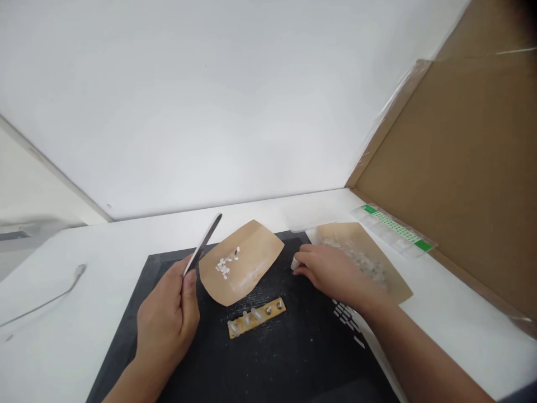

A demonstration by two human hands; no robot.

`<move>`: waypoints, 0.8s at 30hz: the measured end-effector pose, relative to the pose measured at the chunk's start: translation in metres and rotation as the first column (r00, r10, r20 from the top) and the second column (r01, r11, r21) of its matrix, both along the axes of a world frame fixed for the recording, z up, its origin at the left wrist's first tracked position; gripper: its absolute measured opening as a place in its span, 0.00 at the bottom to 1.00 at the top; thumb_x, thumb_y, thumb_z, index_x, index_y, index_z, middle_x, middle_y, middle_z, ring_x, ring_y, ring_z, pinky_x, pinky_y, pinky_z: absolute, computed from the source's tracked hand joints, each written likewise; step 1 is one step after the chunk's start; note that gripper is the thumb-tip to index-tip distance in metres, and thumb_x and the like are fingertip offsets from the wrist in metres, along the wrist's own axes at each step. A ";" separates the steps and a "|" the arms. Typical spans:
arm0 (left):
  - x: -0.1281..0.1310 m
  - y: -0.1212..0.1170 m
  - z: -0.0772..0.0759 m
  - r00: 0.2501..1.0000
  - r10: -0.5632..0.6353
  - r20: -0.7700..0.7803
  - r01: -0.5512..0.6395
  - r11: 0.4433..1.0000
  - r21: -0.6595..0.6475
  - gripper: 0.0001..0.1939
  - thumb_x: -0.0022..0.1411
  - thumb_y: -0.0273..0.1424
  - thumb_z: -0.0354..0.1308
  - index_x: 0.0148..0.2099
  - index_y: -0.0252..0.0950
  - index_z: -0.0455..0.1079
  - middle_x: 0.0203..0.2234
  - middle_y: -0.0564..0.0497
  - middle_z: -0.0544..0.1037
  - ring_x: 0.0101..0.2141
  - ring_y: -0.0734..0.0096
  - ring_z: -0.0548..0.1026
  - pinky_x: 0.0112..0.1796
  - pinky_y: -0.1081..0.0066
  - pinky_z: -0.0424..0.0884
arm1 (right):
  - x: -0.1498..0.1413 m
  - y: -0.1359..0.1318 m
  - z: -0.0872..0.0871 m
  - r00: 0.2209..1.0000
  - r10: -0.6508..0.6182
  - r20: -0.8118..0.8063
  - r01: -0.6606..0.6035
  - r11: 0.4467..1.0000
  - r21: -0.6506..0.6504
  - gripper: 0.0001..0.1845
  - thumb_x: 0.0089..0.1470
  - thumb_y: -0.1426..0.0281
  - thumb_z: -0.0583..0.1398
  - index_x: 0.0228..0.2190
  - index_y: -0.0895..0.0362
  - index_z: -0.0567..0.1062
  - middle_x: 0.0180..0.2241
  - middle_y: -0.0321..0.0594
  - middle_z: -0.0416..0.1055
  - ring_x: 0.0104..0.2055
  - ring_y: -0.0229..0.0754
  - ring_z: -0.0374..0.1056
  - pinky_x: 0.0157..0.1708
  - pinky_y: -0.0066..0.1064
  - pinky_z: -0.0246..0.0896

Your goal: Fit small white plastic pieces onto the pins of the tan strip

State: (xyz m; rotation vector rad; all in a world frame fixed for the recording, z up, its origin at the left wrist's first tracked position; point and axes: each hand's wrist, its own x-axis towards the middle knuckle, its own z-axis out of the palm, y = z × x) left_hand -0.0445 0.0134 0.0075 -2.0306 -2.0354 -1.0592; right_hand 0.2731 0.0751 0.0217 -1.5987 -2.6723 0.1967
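Note:
My left hand (170, 313) is closed around a nail file (203, 243), a slim flat strip with a dark face, pale edge and rounded end that points up and away. Farther right, my right hand (329, 268) pinches a small whitish piece (295, 262) at the fingertips, just above the black mat (277, 364). Between the hands lies a yellowish strip (257, 318) carrying several short, pale, translucent upright pieces. Behind it, a brown paper sheet (255, 246) holds a scatter of tiny white pieces (224, 266).
Beneath my right forearm, a second brown paper (388, 280) bears many translucent bits. Small white strips (346, 316) lie along the mat's right side. A clear case with a green label (396, 226) rests by the cardboard wall (461, 168). A cable (62, 294) crosses the white table at left.

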 end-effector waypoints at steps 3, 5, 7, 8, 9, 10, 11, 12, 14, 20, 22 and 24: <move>-0.001 0.001 0.001 0.989 -0.132 -0.059 0.134 0.990 0.035 0.15 0.75 0.32 0.46 0.54 0.40 0.72 0.38 0.47 0.81 0.37 0.60 0.80 0.41 0.66 0.73 | -0.001 0.000 0.000 1.000 0.003 0.012 -0.003 1.000 0.011 0.09 0.64 0.68 0.62 0.30 0.54 0.75 0.36 0.38 0.75 0.37 0.44 0.73 0.30 0.33 0.49; -0.001 0.001 0.001 0.978 -0.200 -0.058 0.203 0.978 0.051 0.13 0.75 0.30 0.46 0.51 0.39 0.72 0.35 0.48 0.79 0.35 0.63 0.78 0.39 0.67 0.72 | -0.001 -0.001 0.000 1.000 0.007 0.016 -0.007 1.000 0.015 0.09 0.64 0.68 0.62 0.30 0.54 0.75 0.36 0.38 0.75 0.37 0.44 0.72 0.30 0.33 0.49; 0.000 0.000 0.001 0.967 -0.250 -0.038 0.252 0.965 0.066 0.12 0.75 0.29 0.46 0.49 0.39 0.72 0.33 0.48 0.77 0.33 0.64 0.77 0.38 0.68 0.72 | -0.001 -0.001 0.001 1.000 0.009 0.011 -0.009 1.000 0.014 0.09 0.64 0.68 0.62 0.30 0.54 0.74 0.36 0.38 0.75 0.37 0.44 0.72 0.31 0.33 0.48; 0.002 0.000 0.001 0.962 -0.270 -0.025 0.271 0.960 0.073 0.11 0.74 0.29 0.47 0.47 0.39 0.71 0.32 0.48 0.77 0.33 0.64 0.76 0.37 0.67 0.71 | -0.001 -0.001 0.001 1.000 0.008 0.006 -0.008 1.000 0.014 0.09 0.65 0.67 0.61 0.30 0.54 0.74 0.35 0.38 0.75 0.37 0.44 0.72 0.31 0.33 0.48; 0.003 -0.001 0.001 0.958 -0.288 -0.015 0.288 0.954 0.077 0.11 0.74 0.29 0.47 0.46 0.39 0.71 0.32 0.48 0.76 0.33 0.64 0.76 0.37 0.67 0.71 | -0.001 -0.002 0.001 1.000 0.007 0.001 -0.007 1.000 0.013 0.09 0.65 0.67 0.61 0.30 0.54 0.74 0.35 0.38 0.75 0.36 0.44 0.71 0.31 0.32 0.49; 0.004 -0.001 0.002 0.953 -0.302 -0.007 0.302 0.950 0.080 0.10 0.74 0.29 0.47 0.44 0.39 0.70 0.31 0.48 0.75 0.32 0.64 0.75 0.36 0.67 0.71 | 0.000 -0.002 0.002 1.000 0.009 -0.004 -0.009 1.000 0.011 0.10 0.65 0.67 0.61 0.30 0.54 0.74 0.35 0.38 0.75 0.36 0.43 0.71 0.31 0.32 0.49; 0.005 -0.001 0.002 0.950 -0.314 -0.002 0.313 0.946 0.084 0.10 0.74 0.29 0.47 0.42 0.39 0.70 0.30 0.48 0.74 0.31 0.64 0.75 0.36 0.67 0.70 | 0.000 -0.001 0.003 1.000 0.011 -0.010 -0.011 1.000 0.008 0.10 0.65 0.67 0.61 0.30 0.54 0.74 0.35 0.38 0.75 0.36 0.43 0.71 0.31 0.32 0.49; 0.006 -0.001 0.002 0.947 -0.321 0.003 0.319 0.944 0.085 0.10 0.74 0.28 0.47 0.41 0.39 0.69 0.29 0.49 0.73 0.31 0.64 0.74 0.35 0.67 0.70 | 0.000 -0.001 0.005 1.000 0.014 -0.021 -0.014 1.000 0.006 0.10 0.65 0.67 0.61 0.30 0.54 0.75 0.35 0.38 0.75 0.36 0.43 0.71 0.32 0.32 0.50; 0.006 -0.001 0.001 0.945 -0.327 0.007 0.325 0.942 0.081 0.10 0.74 0.28 0.47 0.39 0.39 0.68 0.28 0.49 0.72 0.30 0.64 0.73 0.34 0.66 0.69 | 0.000 -0.001 0.008 0.997 0.017 -0.074 -0.016 1.000 0.017 0.09 0.66 0.66 0.61 0.31 0.53 0.76 0.36 0.37 0.75 0.38 0.44 0.71 0.34 0.33 0.53; 0.005 -0.003 0.002 0.941 -0.338 0.025 0.334 0.938 0.096 0.11 0.73 0.28 0.48 0.37 0.39 0.67 0.27 0.50 0.70 0.28 0.65 0.71 0.32 0.67 0.67 | -0.005 -0.002 0.012 0.974 -0.001 -0.227 0.011 0.999 0.043 0.11 0.70 0.64 0.56 0.36 0.54 0.74 0.37 0.41 0.76 0.42 0.47 0.70 0.45 0.36 0.58; 0.005 -0.005 0.003 0.933 -0.360 0.029 0.355 0.928 0.112 0.11 0.73 0.26 0.48 0.38 0.38 0.68 0.27 0.50 0.70 0.29 0.66 0.71 0.32 0.67 0.67 | -0.006 -0.003 0.008 0.979 -0.045 -0.197 0.041 0.999 -0.025 0.13 0.71 0.62 0.54 0.36 0.54 0.73 0.35 0.42 0.76 0.40 0.48 0.70 0.40 0.34 0.58; 0.005 -0.006 0.004 0.923 -0.383 0.030 0.376 0.917 0.135 0.10 0.73 0.25 0.48 0.39 0.37 0.69 0.29 0.49 0.72 0.31 0.66 0.72 0.34 0.68 0.68 | -0.006 -0.005 0.005 0.978 -0.104 -0.182 0.086 0.991 -0.103 0.16 0.72 0.59 0.50 0.38 0.54 0.71 0.33 0.43 0.76 0.35 0.47 0.70 0.33 0.32 0.55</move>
